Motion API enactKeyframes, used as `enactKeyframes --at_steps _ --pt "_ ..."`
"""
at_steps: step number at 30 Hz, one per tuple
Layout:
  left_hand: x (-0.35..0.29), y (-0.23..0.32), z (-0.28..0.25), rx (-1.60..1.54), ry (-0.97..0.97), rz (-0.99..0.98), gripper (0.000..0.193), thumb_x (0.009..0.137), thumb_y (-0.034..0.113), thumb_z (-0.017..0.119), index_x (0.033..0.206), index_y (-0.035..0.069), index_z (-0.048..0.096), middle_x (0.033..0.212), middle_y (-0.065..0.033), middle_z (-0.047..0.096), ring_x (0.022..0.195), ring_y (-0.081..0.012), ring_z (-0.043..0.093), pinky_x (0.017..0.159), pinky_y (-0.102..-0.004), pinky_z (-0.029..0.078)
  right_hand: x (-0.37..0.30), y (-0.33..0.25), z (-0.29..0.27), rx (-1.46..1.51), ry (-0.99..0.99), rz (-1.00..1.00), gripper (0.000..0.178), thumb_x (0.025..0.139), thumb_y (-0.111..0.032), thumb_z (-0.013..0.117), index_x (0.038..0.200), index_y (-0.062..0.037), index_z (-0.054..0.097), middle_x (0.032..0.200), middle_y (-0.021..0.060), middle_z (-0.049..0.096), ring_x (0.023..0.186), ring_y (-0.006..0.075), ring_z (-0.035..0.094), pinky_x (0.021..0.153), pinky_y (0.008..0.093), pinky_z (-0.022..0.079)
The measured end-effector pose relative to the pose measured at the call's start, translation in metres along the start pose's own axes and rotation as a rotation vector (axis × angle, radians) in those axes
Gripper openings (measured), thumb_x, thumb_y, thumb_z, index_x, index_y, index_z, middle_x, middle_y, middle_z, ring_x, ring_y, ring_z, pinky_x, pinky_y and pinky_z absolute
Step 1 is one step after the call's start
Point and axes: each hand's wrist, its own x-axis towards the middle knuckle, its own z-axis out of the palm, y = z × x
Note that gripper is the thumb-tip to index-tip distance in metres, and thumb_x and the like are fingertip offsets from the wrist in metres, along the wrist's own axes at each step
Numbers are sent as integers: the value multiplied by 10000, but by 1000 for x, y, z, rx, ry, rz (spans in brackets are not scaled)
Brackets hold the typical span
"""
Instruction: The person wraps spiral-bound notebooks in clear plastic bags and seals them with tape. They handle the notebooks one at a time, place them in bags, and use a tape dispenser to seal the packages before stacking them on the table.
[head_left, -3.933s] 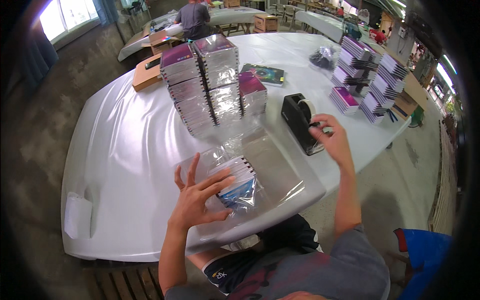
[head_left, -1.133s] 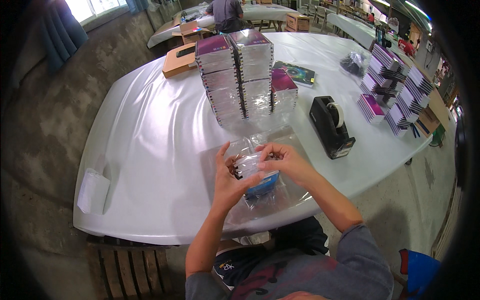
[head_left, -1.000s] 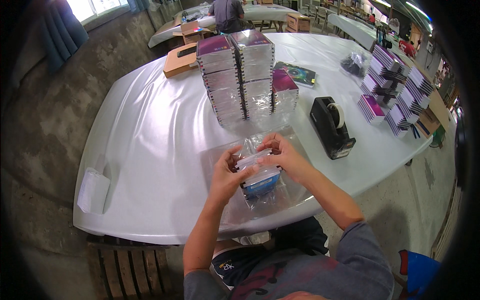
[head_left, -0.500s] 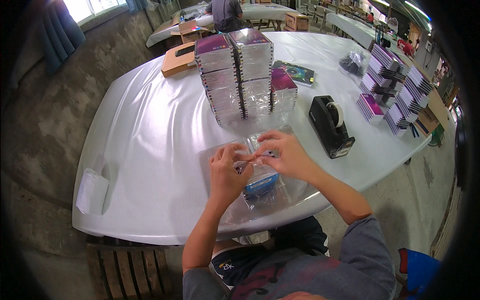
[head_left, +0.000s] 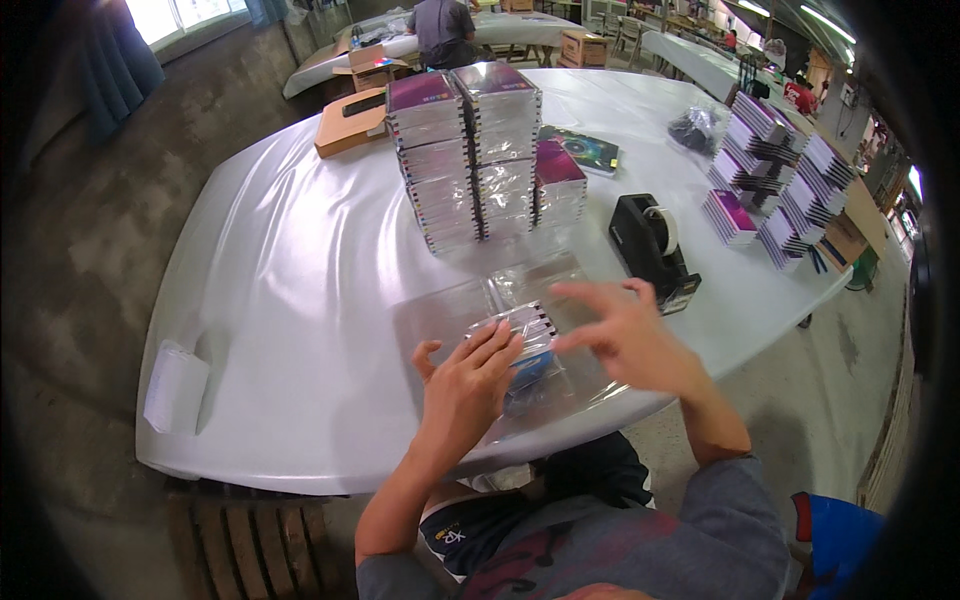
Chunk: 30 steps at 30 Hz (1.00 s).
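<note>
A small stack of booklets [head_left: 530,321] with dark marks along its edges lies in front of me, with a blue cover [head_left: 533,370] at its near side. Clear plastic film [head_left: 425,318] spreads under and around it. My left hand [head_left: 464,376] rests on the left of the stack, fingers stretched out over its top and thumb apart. To the right of the stack, my right hand [head_left: 640,342] hovers with fingers spread and slightly blurred, and I see nothing in it. Just beyond that hand stands a black tape dispenser [head_left: 648,250] with a roll of clear tape.
Tall wrapped stacks of purple-covered booklets [head_left: 437,160] stand behind the film. More booklets [head_left: 785,185] are piled at the right, near a plastic bag [head_left: 693,128]. A cardboard tray [head_left: 345,128] lies far left, a white block [head_left: 176,388] near left. A person [head_left: 443,32] sits beyond the table.
My hands have parted from a pinch over the stack. The left has flattened onto its top; the right has drawn away to the right and spread its fingers, uncovering the booklets' edges.
</note>
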Motion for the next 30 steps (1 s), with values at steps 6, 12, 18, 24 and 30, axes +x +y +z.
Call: enactKeyframes --at_steps 6,12,18,24,30 --pt "0 4 3 34 41 30 280 781 163 691 1060 180 680 1159 -2 644 1080 -138 582 907 -430 235 -58 144 -1 -87 411 664 291 857 -272 625 1094 -104 613 1148 92 579 1033 256 557 865 364 437" --pt "1 6 0 28 31 17 275 789 168 685 1064 178 681 1146 -7 649 1079 -149 583 909 -427 229 -74 190 15 726 121 1166 410 847 -498 600 1015 -126 633 1075 40 587 1072 168 493 889 461 362" --pt "1 5 1 28 25 17 265 792 166 683 1057 176 681 1145 -8 649 1082 -150 583 914 -430 226 -66 195 20 1060 248 1183 272 825 -425 639 870 -158 656 987 12 587 986 153 478 893 442 309" --pt "2 8 -1 26 16 -3 267 784 157 691 1050 180 685 1149 -7 648 1079 -149 585 924 -432 223 -95 203 45 1441 489 914 180 843 -305 621 825 -129 651 935 -28 580 964 124 470 861 374 321" --pt "1 6 0 29 14 -15 282 769 157 705 1049 180 689 1159 -11 644 1080 -147 586 916 -401 243 -119 184 60 1598 670 532 136 850 -179 576 774 -89 645 1247 49 542 1047 132 466 946 350 319"
